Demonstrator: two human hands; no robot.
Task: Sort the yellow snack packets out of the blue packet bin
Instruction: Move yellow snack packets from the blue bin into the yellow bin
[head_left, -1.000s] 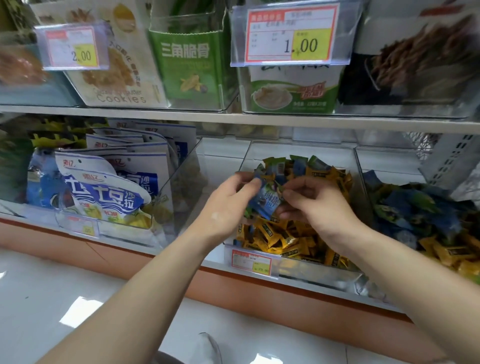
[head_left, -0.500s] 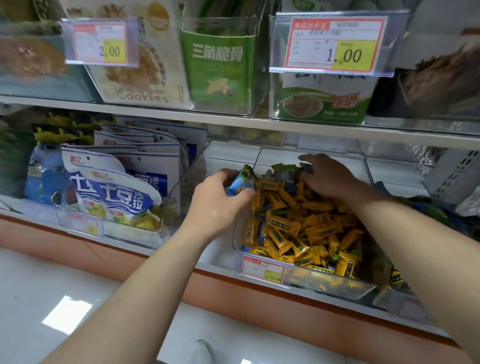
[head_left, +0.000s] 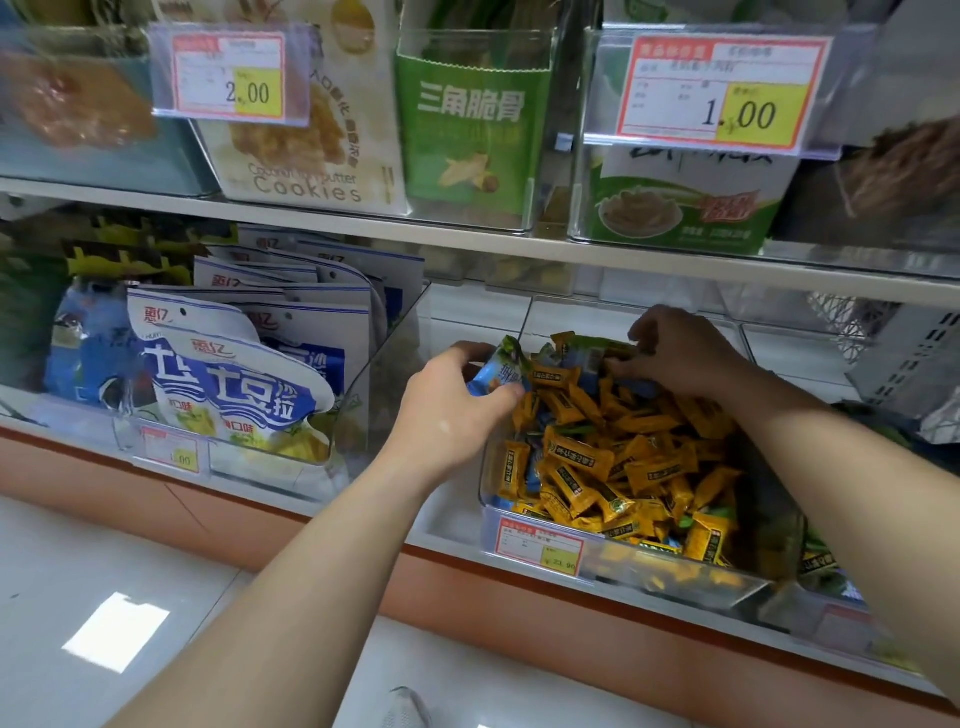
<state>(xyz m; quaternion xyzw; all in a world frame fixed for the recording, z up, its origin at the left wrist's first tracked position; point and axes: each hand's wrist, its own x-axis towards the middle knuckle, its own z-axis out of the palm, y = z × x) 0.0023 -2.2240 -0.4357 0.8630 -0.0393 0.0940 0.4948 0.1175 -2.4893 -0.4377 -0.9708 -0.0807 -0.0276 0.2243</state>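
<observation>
nearest me, on the front wall of the clear bin (head_left: 675, 577), hangs a red and yellow price tag (head_left: 537, 540). behind that wall the yellow packets (head_left: 597, 457) fill the clear bin in a loose heap that lies below and between my two hands. the heap's left edge touches my left thumb and its far edge meets my right fingertips. they are small pillow-shaped wrappers, orange-yellow with a dark label panel and crimped ends. they lie at every angle, with a few blue and green wrappers showing among them.

at the clear bin's left rim my left hand (head_left: 452, 410) comes in with its back up, thumb on the near side and fingers curled over the far side. it is clamped on a blue packet (head_left: 496, 371) with a green end, held just above the rim. toward the back of the clear bin my right hand (head_left: 680, 353) reaches over the heap palm down. its fingers (head_left: 623, 366) are bent into the mixed blue, green and yellow wrappers there, and i cannot tell whether they have hold of any.

left of the clear bin stand white and blue bags (head_left: 228, 384) in another clear holder. above the clear bin, on the upper shelf, sit a green box (head_left: 472, 135) and a 1.00 price label (head_left: 722, 88).
</observation>
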